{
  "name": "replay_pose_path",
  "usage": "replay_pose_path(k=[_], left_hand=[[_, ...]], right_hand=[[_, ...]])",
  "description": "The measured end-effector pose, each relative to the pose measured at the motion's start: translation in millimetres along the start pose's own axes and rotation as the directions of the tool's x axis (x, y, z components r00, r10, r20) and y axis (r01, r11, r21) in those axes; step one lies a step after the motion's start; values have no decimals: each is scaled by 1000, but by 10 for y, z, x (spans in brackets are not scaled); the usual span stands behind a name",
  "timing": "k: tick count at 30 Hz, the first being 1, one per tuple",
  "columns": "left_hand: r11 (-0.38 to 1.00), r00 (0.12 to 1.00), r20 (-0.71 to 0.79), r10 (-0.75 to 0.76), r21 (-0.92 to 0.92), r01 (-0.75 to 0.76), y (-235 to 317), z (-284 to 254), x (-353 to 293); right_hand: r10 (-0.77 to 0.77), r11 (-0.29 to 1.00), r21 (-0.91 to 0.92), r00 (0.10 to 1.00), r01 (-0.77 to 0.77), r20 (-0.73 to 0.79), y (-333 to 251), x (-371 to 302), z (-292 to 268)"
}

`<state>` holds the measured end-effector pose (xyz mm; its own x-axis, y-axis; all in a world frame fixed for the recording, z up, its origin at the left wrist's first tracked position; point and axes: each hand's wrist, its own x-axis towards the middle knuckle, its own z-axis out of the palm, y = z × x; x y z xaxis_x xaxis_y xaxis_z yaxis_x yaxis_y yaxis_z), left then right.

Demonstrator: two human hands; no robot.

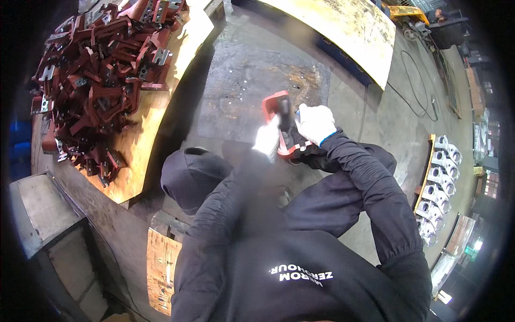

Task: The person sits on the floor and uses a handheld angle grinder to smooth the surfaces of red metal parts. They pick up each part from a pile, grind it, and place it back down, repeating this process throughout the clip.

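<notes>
A red-painted metal bracket (pixel 270 102), bent in a C shape, is held up over my lap between my hands. My left hand (pixel 265 140), in a white glove, is closed on its near left side. In a white glove too, my right hand (pixel 315 123) is curled into a fist at the bracket's right, with a bit of blue by the fingers. What it grips is hidden. A dark rounded object (pixel 284 110) sits against the inside of the bracket; I cannot tell its kind or which hand bears it.
Many similar red brackets (pixel 107 91) lie heaped on a wooden tabletop (pixel 153 123) at left. A dark, worn mat (pixel 230 91) covers the floor ahead. Another wood-topped table (pixel 343 27) stands beyond. Silvery metal castings (pixel 441 182) line a board at right; a cable (pixel 416 96) lies on the floor.
</notes>
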<state>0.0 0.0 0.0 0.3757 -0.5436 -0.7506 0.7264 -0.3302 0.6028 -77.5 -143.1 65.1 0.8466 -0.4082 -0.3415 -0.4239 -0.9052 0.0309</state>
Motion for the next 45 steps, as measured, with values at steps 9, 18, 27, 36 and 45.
replay_pose_path(k=[9, 18, 27, 36, 45], left_hand=[[960, 993, 102, -53, -267, 79, 139, -45, -269], [984, 986, -8, 167, -64, -167, -66, 11, -136], [995, 995, -29, 98, -6, -98, -121, 78, -158], [940, 993, 120, 11, -339, 31, 113, 45, -334], [864, 981, 192, 24, -497, 76, 161, 32, -241]], right_hand=[[87, 925, 313, 923, -215, 375, -281, -40, 173], [-56, 753, 646, 966, -126, 254, -252, 50, 446], [103, 654, 741, 989, -150, 110, 161, -224, 327], [211, 660, 692, 956, -293, 203, -17, -222, 389], [-99, 994, 15, 964, 105, -246, 105, -141, 54]])
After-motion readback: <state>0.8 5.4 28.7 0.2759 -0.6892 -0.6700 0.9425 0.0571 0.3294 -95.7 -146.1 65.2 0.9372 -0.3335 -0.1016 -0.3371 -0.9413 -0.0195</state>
